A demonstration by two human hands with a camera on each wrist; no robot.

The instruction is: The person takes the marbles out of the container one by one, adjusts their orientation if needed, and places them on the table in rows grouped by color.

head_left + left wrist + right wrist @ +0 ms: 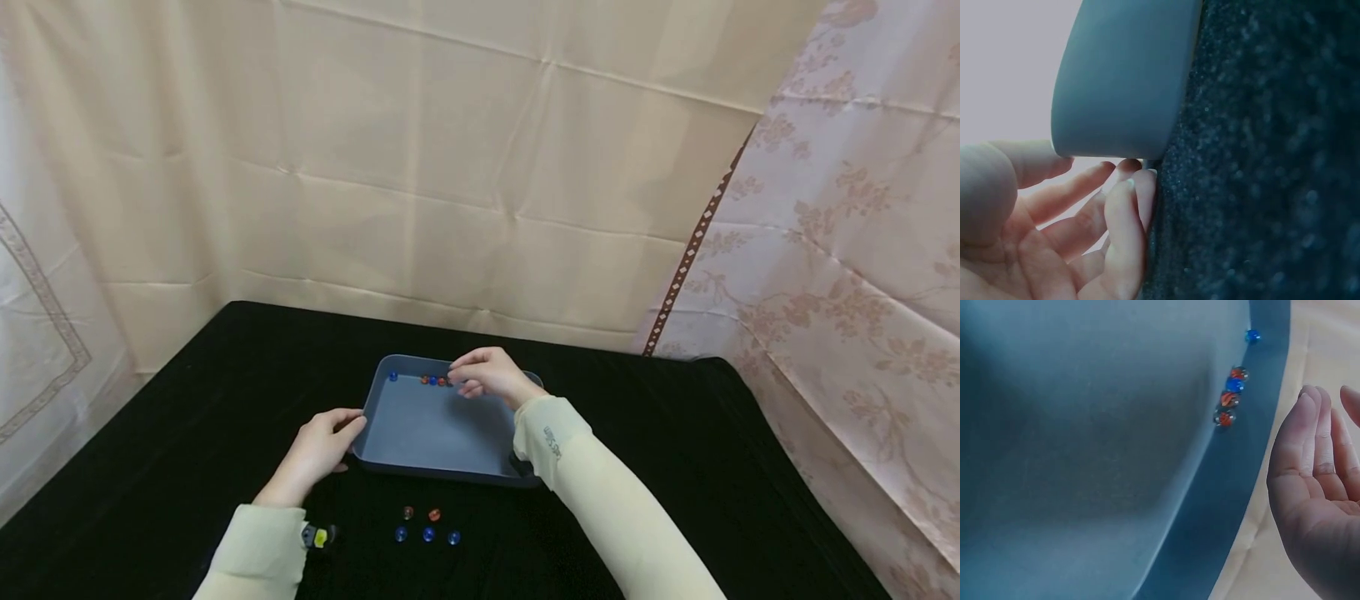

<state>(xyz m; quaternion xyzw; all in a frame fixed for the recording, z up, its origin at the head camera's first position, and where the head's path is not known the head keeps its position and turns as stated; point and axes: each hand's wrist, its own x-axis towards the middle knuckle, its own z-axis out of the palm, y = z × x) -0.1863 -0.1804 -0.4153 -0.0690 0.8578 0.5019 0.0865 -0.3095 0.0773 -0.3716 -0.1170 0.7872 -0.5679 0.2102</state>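
- Marbles (428,534): they look like glass, so expect them light, hard, slippery and quick to roll; pinch each round its middle between thumb and fingertip.
- Tray (427,433): grey-blue and shallow, probably stiff and light, and it may slide if bumped; its raised rim is the place to take hold.
- Your left hand (318,446) holds the tray's left edge lightly, thumb at the rim, fingers bent against the outer side.
- Your right hand (491,375) hovers over the tray's far side, fingers gently bent together, thumb apart; no marble shows in it.
- Inside the tray, four marbles, three orange and one blue, line up along the far wall, just beside your right fingertips. A lone blue marble (393,377) sits apart, toward the far left corner.
- Five more, two orange and three blue, lie on the black-covered table (225,400), nearer you than the tray and right of your left hand.
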